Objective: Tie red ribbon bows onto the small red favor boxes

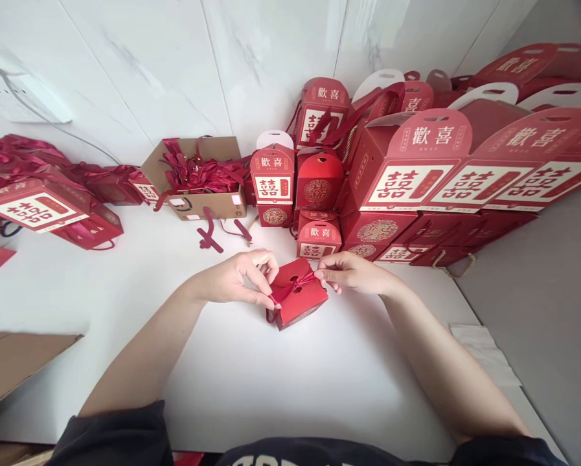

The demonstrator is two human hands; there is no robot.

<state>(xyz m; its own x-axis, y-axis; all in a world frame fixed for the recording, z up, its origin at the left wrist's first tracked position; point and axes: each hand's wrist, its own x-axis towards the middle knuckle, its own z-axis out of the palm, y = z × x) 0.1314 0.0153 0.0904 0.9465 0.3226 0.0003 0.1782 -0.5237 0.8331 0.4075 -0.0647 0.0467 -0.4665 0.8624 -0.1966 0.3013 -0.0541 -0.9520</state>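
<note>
A small red gift box (300,299) sits on the white table (280,382) in front of me. A red ribbon (293,285) crosses its top. My left hand (236,278) is at the box's left side, fingers pinched on one end of the ribbon. My right hand (351,272) is at the box's right top edge, fingers pinched on the other end of the ribbon. Both ends are pulled outward from a knot at the box's top.
An open cardboard box of red ribbons (197,178) stands at the back. Stacks of red gift boxes (416,175) line the back right, with more red boxes (37,207) at left. Loose ribbons (210,236) lie near the carton. A cardboard flap (13,362) juts in at lower left.
</note>
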